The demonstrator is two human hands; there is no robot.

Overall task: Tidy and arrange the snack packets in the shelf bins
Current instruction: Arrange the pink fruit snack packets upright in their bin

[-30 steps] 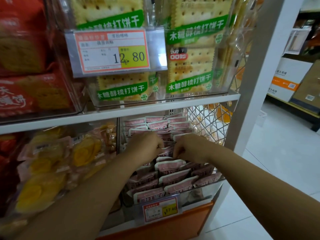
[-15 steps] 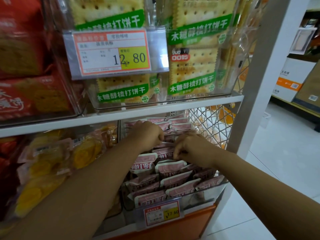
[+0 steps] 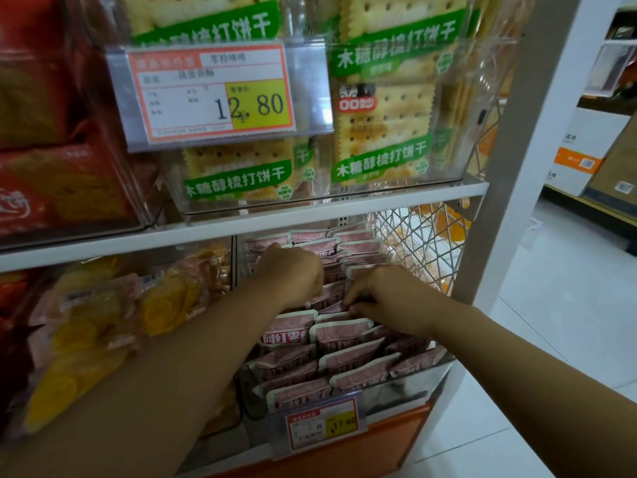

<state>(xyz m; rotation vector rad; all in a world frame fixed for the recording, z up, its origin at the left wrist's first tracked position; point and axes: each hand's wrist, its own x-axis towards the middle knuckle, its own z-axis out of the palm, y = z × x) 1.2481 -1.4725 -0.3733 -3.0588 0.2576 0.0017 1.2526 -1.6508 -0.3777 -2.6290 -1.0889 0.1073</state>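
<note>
From my remote seat I take the shelf (image 3: 396, 197) first: its white board crosses the middle of the frame, with cracker packs (image 3: 382, 108) filling the upper half above it. Yellow packets (image 3: 103, 322) lie heaped at lower left. At lower centre the clear bin (image 3: 415, 379) holds the pink packets (image 3: 344, 334), which stand in tilted rows front to back, I judge so that each label faces the aisle. The left hand (image 3: 293, 274) rests on the middle rows, knuckles up. Its fingers curl down among the packets behind the back of the hand, so I cannot tell whether they grip anything. The right hand (image 3: 389, 298) sits just beside it, fingertips (image 3: 350, 305) pinching a packet's top edge, probably to draw it into line. The rear rows sink into shadow under the shelf, the small price tag (image 3: 325, 427) is partly blurred, and both forearms run off the lower frame.
</note>
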